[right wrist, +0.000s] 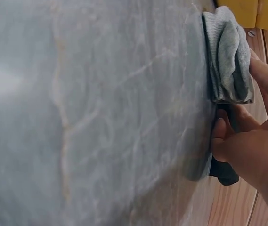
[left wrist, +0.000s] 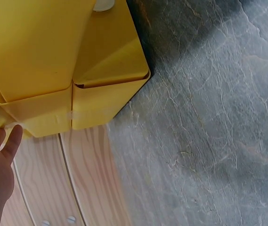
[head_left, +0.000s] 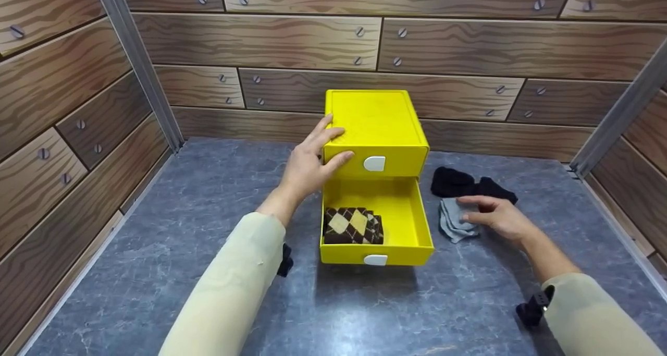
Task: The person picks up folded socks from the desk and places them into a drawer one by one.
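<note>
A yellow two-drawer box (head_left: 372, 117) stands before me, its lower drawer (head_left: 409, 228) pulled out. Folded brown argyle socks (head_left: 354, 226) lie at the left of that drawer. My left hand (head_left: 307, 166) rests on the box's upper left corner, fingers on the top and thumb at the front edge. Folded grey socks (head_left: 451, 218) lie on the table right of the drawer. My right hand (head_left: 504, 219) is at their right side, forefinger and thumb spread; in the right wrist view its fingers (right wrist: 261, 73) reach beside the grey socks (right wrist: 228, 56).
Black socks (head_left: 452, 182) lie just behind the grey ones. White tabs (head_left: 374, 163) mark the drawer fronts. Wood-patterned walls (head_left: 292, 43) enclose the grey marbled table (head_left: 219, 189) at the back and both sides.
</note>
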Available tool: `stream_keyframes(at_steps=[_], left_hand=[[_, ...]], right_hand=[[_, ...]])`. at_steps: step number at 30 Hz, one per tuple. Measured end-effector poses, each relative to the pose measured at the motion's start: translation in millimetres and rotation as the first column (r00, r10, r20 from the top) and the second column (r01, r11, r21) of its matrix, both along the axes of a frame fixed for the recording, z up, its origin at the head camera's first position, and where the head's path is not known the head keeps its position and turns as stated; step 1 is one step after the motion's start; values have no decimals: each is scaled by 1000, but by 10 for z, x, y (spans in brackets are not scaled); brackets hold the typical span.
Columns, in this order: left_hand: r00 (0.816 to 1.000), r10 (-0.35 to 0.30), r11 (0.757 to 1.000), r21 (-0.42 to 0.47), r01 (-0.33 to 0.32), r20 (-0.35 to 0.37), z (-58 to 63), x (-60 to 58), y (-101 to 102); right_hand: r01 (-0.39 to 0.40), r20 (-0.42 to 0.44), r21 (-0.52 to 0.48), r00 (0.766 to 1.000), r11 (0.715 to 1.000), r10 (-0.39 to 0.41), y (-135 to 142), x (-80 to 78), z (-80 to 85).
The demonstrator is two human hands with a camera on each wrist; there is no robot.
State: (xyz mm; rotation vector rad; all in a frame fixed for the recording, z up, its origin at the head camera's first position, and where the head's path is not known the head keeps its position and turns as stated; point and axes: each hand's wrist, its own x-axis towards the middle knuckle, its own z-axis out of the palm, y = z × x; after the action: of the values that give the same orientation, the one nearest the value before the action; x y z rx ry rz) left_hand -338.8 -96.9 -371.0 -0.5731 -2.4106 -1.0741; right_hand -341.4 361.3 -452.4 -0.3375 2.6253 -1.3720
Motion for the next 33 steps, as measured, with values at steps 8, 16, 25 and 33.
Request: stream_keyframes(at_steps=[8, 16, 25, 33], left_hand=[[1000, -23, 1000, 22, 22, 6, -1, -2, 22], [1000, -26, 1000, 17, 26, -5, 11, -9, 23], [1000, -21, 1000, 15, 21, 0, -5, 0, 9], [1000, -14, 1000, 14, 14, 1, -1, 2, -8]], right_hand=[[-12, 37, -44, 999, 999, 14, 22, 14, -72], [-34, -21, 16, 999, 999, 34, -5, 22, -109], [-26, -13, 93, 1000, 995, 27, -27, 6, -122], [-14, 5, 91, 1000, 996, 13, -44, -18, -131]])
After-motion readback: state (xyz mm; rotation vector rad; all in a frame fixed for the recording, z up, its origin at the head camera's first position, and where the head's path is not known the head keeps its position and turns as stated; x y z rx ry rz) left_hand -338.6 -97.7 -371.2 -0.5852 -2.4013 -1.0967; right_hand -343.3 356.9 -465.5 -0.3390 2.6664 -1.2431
